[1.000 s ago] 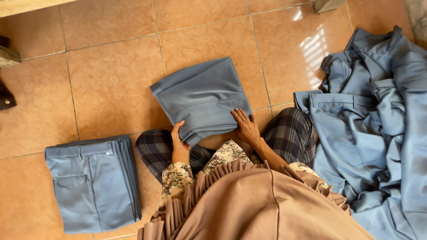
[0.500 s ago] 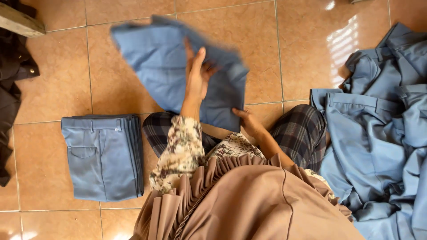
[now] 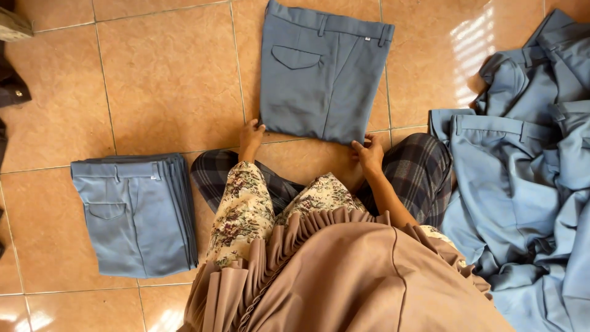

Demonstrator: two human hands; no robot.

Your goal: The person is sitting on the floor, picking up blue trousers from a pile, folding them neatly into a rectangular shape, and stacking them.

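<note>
We pinch the folded trousers (image 3: 322, 71) at the near corners, left hand (image 3: 251, 136) and right hand (image 3: 368, 154) grips clenched, floor (image 3: 166, 80) beneath.

Both arms are seen stretched forward from the body toward the near edge of the folded grey-blue trousers (image 3: 322, 74), which serve as the landmark. The left hand (image 3: 251, 136) is placed at the near left corner of the trousers, palm down, fingers curled onto the hem; the left forearm is covered by a floral sleeve and is angled slightly outward behind that corner. The right hand (image 3: 369, 154) is set at the near right corner, knuckles up, with the fingertips pinched on the fabric edge; the right forearm is bare and runs back and rightward from that corner. Both wrists are held low, near the floor.
</note>
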